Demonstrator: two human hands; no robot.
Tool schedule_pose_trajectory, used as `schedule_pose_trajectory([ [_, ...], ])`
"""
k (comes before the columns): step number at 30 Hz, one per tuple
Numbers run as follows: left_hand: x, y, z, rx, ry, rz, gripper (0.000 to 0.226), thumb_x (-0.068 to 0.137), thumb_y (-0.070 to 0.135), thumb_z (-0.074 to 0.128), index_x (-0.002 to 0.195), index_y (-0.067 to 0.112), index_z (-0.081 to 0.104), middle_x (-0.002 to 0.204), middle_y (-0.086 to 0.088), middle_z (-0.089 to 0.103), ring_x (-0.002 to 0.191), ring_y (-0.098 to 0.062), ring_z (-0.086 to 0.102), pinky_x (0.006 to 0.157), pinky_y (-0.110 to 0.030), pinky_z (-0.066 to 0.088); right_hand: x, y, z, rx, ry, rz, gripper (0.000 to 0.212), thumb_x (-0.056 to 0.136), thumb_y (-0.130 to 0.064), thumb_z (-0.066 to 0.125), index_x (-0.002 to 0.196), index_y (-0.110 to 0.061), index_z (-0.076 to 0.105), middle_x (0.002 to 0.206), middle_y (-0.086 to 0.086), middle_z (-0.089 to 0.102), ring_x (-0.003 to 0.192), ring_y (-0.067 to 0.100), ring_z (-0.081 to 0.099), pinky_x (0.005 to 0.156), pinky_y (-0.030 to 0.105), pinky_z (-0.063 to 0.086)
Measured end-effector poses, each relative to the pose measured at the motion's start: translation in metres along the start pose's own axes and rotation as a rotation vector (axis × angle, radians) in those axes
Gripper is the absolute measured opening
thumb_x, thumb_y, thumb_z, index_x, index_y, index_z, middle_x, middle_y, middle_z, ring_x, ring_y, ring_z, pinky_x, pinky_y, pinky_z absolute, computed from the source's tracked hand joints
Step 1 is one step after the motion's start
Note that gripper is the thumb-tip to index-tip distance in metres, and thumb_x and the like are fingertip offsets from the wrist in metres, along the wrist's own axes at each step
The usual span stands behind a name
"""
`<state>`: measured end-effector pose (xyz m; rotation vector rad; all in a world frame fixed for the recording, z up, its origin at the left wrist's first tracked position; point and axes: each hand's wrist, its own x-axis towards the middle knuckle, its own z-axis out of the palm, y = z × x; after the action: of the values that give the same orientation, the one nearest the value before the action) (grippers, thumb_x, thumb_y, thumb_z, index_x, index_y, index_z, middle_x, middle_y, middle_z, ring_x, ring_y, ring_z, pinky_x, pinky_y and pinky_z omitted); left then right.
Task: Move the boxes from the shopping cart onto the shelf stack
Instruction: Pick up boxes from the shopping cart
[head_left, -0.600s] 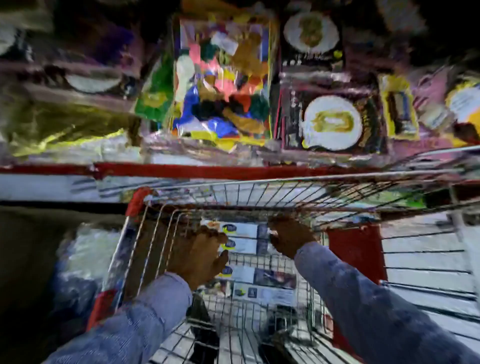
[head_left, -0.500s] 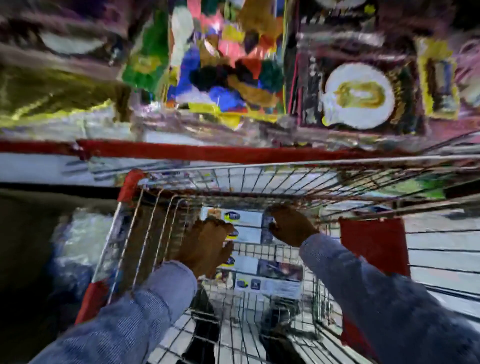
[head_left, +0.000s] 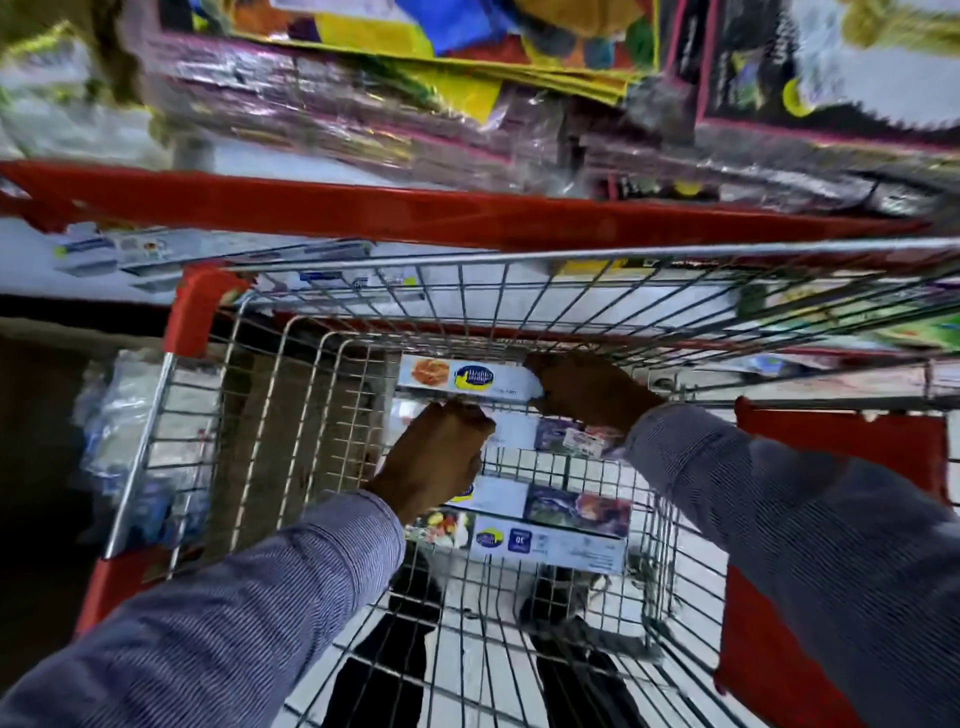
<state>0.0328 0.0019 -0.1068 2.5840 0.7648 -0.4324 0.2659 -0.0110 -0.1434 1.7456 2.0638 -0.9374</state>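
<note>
Several long white boxes with blue logos and food pictures lie in the wire shopping cart (head_left: 291, 395). My right hand (head_left: 587, 389) is closed on the right end of the farthest box (head_left: 467, 375). My left hand (head_left: 431, 457) reaches down onto the second box (head_left: 519, 431), fingers curled over its left part; whether it grips is hidden. Two more boxes (head_left: 550, 530) lie nearer to me. The shelf's red front edge (head_left: 415, 208) runs across just beyond the cart.
Plastic-wrapped colourful packs (head_left: 405, 104) are stacked on the shelf above the red edge. A red panel (head_left: 841, 447) hangs on the cart's right side. Wrapped goods (head_left: 124, 426) sit low to the left of the cart. My shoes show through the cart floor.
Both hands have gone deeper into the cart onto the boxes; the right hand has closed on the far box's end. The view has tilted down and closer.
</note>
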Motion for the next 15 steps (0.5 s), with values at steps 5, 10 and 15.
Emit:
schedule_pose_trajectory([
  [5,0.011,0.004,0.017,0.142,0.04,-0.024,0.058,0.045,0.009,0.093,0.1,0.004,0.074,0.098,-0.016,0.075,0.088,-0.037,0.072,0.072,-0.044,0.062,-0.021,-0.003,-0.005,-0.098,0.077,-0.013,0.071,0.072,-0.038,0.081,0.126,0.001,0.056,0.091,0.02,0.073,0.083,0.035,0.071,0.068,0.035,0.057],
  [10,0.018,0.0,0.03,0.15,-0.003,-0.088,0.06,0.052,-0.005,0.082,0.111,0.002,0.069,0.099,-0.018,0.074,0.086,-0.039,0.07,0.074,-0.047,0.06,-0.039,-0.017,-0.016,-0.129,0.169,0.039,0.063,0.085,-0.036,0.065,0.134,-0.002,0.046,0.106,0.021,0.069,0.099,0.037,0.065,0.081,0.039,0.051],
  [15,-0.001,0.016,-0.013,0.102,-0.011,-0.046,0.057,0.049,0.001,0.086,0.103,0.001,0.071,0.096,-0.019,0.073,0.077,-0.039,0.071,0.057,-0.044,0.061,-0.07,-0.031,-0.042,-0.098,0.3,0.033,0.056,0.092,-0.032,0.056,0.137,-0.003,0.04,0.123,0.022,0.061,0.111,0.038,0.058,0.088,0.041,0.046],
])
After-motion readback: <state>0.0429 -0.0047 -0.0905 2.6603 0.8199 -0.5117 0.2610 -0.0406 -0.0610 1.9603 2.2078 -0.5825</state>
